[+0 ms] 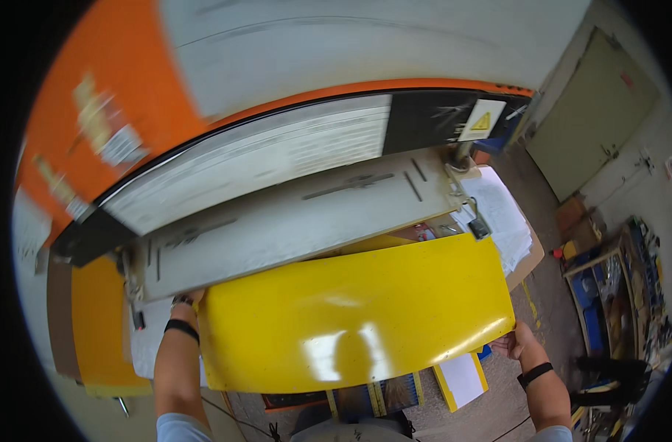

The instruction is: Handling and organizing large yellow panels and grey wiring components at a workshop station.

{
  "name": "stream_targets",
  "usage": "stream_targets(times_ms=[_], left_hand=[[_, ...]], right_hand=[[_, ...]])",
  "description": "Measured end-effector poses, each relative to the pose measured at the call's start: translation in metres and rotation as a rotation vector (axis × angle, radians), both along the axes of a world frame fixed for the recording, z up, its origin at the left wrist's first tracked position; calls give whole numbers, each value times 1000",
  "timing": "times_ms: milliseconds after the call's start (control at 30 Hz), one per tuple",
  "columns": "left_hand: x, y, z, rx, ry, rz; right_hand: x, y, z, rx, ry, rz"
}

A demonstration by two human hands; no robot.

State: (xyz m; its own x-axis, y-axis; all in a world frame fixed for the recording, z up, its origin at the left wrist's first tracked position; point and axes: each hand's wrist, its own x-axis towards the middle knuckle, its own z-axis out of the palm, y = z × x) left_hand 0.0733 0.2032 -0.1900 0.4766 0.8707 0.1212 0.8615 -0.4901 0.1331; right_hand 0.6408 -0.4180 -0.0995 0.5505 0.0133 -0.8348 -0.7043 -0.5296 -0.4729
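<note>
Yellow sheet fills the lower middle of the frame, glossy and slightly bowed, its far edge tucked under the grey bed of the orange machine that spans the upper left to upper right.

At lower left, your left hand is up at the sheet's left corner, mostly hidden behind the panel, so you cannot tell how its fingers are set; it seems to steady that edge. A second yellow panel stands just beyond it at the far left.

At lower right, your right hand grasps the sheet's right corner, fingers curled under the edge and thumb on top.

To do this well, keep both corners level so the far edge meets the bed squarely along its whole length. Hold by the edges only and keep fingers out from under the bed. The surface is shiny and likely slick, so press firmly without bending it. Papers lie at the right, near that corner.
</note>
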Motion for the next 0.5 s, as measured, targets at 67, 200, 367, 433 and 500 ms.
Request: stream_targets(times_ms=[67,200,367,433,500], left_hand=[[-6,1,10,-17,-2,29],[-8,-3,20,-87,-44,95],[-15,-13,31,-156,-83,169],[-24,-17,36,-175,-103,192],[-25,-25,38,-188,-114,207]], right_hand=[[0,6,7,98,89,-21],[-1,6,8,158,151,-174],[1,5,-5,195,208,-338],[-7,17,6,212,183,-351],[-7,18,3,220,161,-350]])
